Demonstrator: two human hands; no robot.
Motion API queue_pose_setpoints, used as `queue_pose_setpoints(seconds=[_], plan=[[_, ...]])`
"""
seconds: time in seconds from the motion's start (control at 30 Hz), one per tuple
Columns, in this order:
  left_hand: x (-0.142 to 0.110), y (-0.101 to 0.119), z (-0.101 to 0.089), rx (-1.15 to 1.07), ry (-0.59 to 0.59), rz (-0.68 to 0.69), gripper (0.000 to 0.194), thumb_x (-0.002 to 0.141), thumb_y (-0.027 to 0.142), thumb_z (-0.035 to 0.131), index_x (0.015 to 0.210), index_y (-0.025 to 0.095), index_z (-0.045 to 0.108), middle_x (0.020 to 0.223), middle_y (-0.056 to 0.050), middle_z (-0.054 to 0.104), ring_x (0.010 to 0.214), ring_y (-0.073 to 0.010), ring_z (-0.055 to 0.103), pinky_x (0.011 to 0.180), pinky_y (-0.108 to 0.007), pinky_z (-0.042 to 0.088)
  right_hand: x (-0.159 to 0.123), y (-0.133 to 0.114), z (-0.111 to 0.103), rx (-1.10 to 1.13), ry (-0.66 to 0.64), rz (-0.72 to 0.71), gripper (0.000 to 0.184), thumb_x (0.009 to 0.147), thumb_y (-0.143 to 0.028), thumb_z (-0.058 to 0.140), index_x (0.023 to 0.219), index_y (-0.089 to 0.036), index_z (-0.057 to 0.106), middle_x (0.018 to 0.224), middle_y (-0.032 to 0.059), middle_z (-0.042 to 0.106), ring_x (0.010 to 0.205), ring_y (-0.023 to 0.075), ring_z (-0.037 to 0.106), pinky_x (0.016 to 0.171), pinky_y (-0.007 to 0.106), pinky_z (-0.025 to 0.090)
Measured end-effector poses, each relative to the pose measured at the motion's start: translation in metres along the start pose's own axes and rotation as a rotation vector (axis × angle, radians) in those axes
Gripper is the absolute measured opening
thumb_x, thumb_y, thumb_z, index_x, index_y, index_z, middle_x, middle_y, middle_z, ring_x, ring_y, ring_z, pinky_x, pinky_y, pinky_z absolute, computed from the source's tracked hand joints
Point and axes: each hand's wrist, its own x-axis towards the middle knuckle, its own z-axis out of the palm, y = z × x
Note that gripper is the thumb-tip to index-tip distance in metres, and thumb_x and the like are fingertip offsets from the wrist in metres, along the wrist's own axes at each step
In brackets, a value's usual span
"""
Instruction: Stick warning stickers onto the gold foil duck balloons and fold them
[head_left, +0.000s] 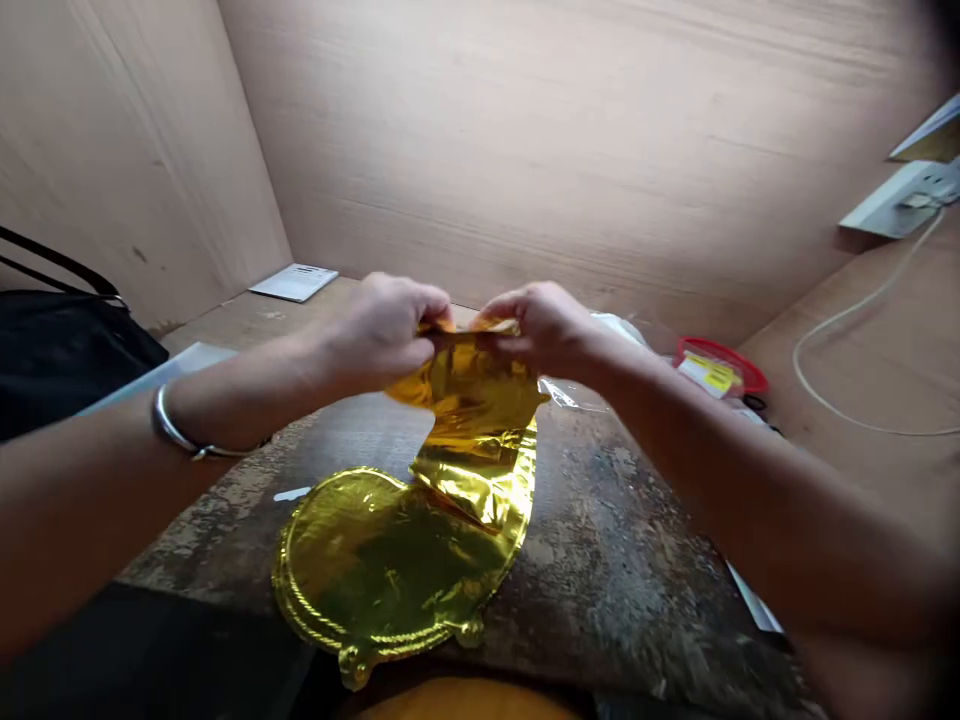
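A shiny gold foil balloon [405,560] lies flat on the worn table, its wide rounded part near the front edge with small tabs along the rim. Its narrower upper part is lifted off the table toward the back. My left hand [394,325] pinches the raised end from the left, thumb and fingers closed on the foil. From the right, my right hand [544,325] grips the same end, a short gap from the left one. The fingertips are partly hidden and slightly blurred. A silver bangle [176,425] circles my left wrist.
Behind my right arm sits a red-rimmed container [724,365] with a yellow label. A small white strip [292,494] lies left of the balloon. A black bag [71,345] stands at left, a white card [295,282] at the back. A cable [825,320] hangs from the power strip [900,200].
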Motion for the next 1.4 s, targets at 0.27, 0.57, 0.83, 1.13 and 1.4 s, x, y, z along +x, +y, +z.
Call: queue_pose_setpoints(seconds=[0.27, 0.57, 0.83, 1.13, 1.4], plan=[[-0.066, 0.031, -0.029, 0.252, 0.35, 0.359, 0.018, 0.088, 0.033, 0.057, 0.104, 0.027, 0.065, 0.104, 0.001, 0.068, 0.102, -0.0218, 0.063, 0.095, -0.039, 0.047, -0.087, -0.039, -0.008, -0.254, 0.571, -0.211, 0.019, 0.095, -0.023, 0.053, 0.097, -0.019, 0.071, 0.096, 0.0003, 0.076, 0.095, 0.0174, 0.071, 0.1, 0.041, 0.049], [-0.189, 0.007, 0.103, -0.015, 0.034, 0.558, 0.022, 0.095, 0.009, 0.044, 0.099, 0.014, 0.065, 0.091, -0.005, 0.075, 0.096, -0.0178, 0.068, 0.111, -0.037, 0.043, -0.214, -0.055, 0.122, 0.138, 0.218, -0.288, 0.026, 0.095, -0.01, 0.044, 0.106, -0.012, 0.067, 0.103, 0.0094, 0.076, 0.098, 0.0216, 0.072, 0.098, 0.041, 0.054], [-0.189, 0.014, 0.108, -0.087, -0.176, 0.497, 0.025, 0.097, 0.009, 0.04, 0.094, 0.016, 0.063, 0.087, -0.005, 0.072, 0.082, -0.0145, 0.067, 0.103, -0.036, 0.048, -0.221, -0.06, 0.106, 0.183, 0.044, -0.137, 0.028, 0.09, -0.012, 0.054, 0.116, -0.008, 0.064, 0.114, 0.0163, 0.071, 0.111, 0.0274, 0.064, 0.097, 0.045, 0.055], [-0.169, 0.012, 0.092, -0.495, -0.419, 0.25, 0.019, 0.092, 0.032, 0.057, 0.106, 0.022, 0.063, 0.104, -0.004, 0.07, 0.094, -0.018, 0.066, 0.096, -0.032, 0.051, -0.219, -0.03, 0.116, 0.41, 0.007, -0.117, 0.018, 0.091, -0.012, 0.054, 0.102, -0.016, 0.068, 0.1, 0.0089, 0.075, 0.1, 0.0216, 0.066, 0.089, 0.034, 0.054], [-0.141, -0.014, 0.1, -0.321, -0.455, 0.144, 0.03, 0.087, 0.011, 0.048, 0.105, 0.024, 0.069, 0.111, -0.002, 0.07, 0.11, -0.0201, 0.059, 0.105, -0.036, 0.04, -0.183, -0.011, 0.101, 0.811, -0.371, 0.352, 0.029, 0.093, -0.032, 0.051, 0.084, -0.015, 0.072, 0.078, 0.0025, 0.072, 0.072, 0.0185, 0.065, 0.066, 0.027, 0.049]])
